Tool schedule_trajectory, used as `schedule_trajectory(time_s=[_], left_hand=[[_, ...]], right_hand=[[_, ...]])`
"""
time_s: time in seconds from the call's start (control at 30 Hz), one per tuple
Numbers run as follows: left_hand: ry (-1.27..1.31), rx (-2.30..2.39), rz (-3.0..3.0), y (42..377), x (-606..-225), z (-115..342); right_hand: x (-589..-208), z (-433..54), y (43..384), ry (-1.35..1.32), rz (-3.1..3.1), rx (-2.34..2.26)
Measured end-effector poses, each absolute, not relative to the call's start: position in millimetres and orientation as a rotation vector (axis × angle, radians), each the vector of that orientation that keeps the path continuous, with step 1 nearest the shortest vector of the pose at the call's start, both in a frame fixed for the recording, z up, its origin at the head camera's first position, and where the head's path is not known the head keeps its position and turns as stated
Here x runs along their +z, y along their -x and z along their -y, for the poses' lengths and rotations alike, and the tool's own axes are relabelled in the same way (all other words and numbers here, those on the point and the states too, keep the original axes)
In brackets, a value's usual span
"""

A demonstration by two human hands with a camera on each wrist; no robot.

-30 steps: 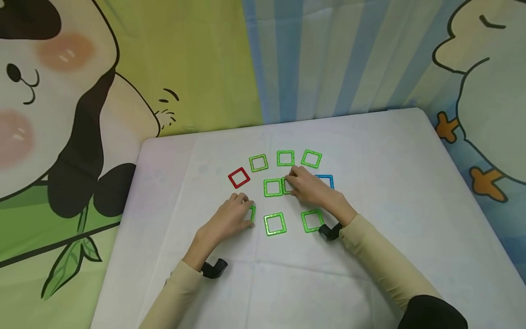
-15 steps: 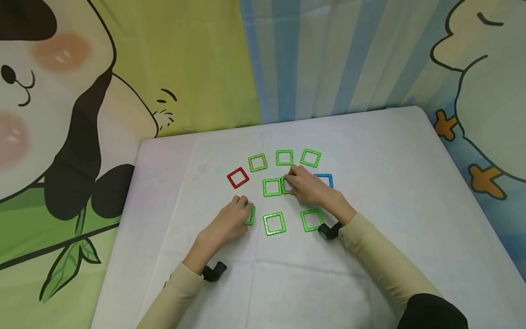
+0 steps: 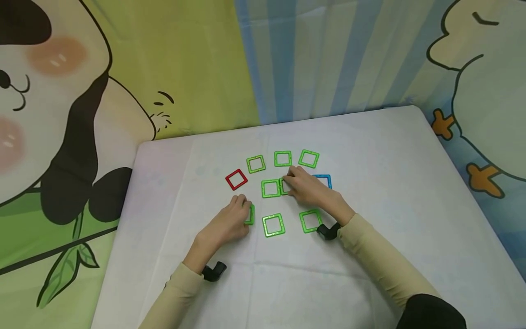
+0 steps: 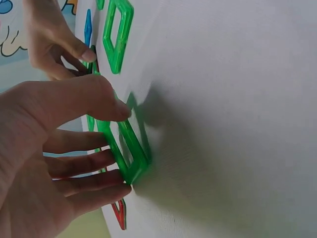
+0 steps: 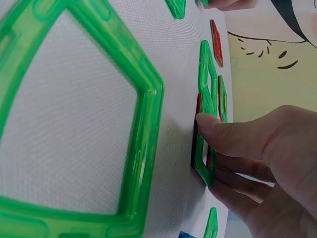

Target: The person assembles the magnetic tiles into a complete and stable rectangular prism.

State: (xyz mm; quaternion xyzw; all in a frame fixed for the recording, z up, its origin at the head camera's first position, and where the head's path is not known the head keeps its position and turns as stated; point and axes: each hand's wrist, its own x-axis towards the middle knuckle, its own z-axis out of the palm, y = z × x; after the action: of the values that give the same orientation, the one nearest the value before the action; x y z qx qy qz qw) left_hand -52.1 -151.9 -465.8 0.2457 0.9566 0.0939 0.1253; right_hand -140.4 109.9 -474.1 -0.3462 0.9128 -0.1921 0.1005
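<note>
My left hand (image 3: 230,221) pinches a green square magnetic tile (image 4: 132,141) between thumb and fingers; one edge of it is tipped up off the white cloth. My right hand (image 3: 309,187) grips another green square tile (image 5: 199,156) in the middle of the group. A red edge (image 5: 196,139) shows beneath that tile in the right wrist view. Directly left of it, side by side, lies a green square tile (image 3: 263,189). Part of a blue square tile (image 3: 330,181) shows behind the right hand, which hides the rest.
At the back lie an olive-green tile (image 3: 256,171) and two green tiles, with a red tile (image 3: 244,175) to the left. Two more green tiles, one (image 3: 276,234) central and one (image 3: 303,223) beside the right wrist, lie nearer. Printed curtains (image 3: 197,68) border the table.
The tile in my left hand has tipped up from nearly flat, and the left fingers have drawn in around it. My right hand keeps its grip in the same place.
</note>
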Motion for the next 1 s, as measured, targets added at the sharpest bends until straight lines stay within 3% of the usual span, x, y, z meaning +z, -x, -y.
schedule_trajectory(time_s=[1.0], left_hand=[[-0.392,1.268,-2.554,103.2,-489.7,149.2]], right_hand=[[-477.5,-109.2,138.8,0.998,-2.711,-0.539]])
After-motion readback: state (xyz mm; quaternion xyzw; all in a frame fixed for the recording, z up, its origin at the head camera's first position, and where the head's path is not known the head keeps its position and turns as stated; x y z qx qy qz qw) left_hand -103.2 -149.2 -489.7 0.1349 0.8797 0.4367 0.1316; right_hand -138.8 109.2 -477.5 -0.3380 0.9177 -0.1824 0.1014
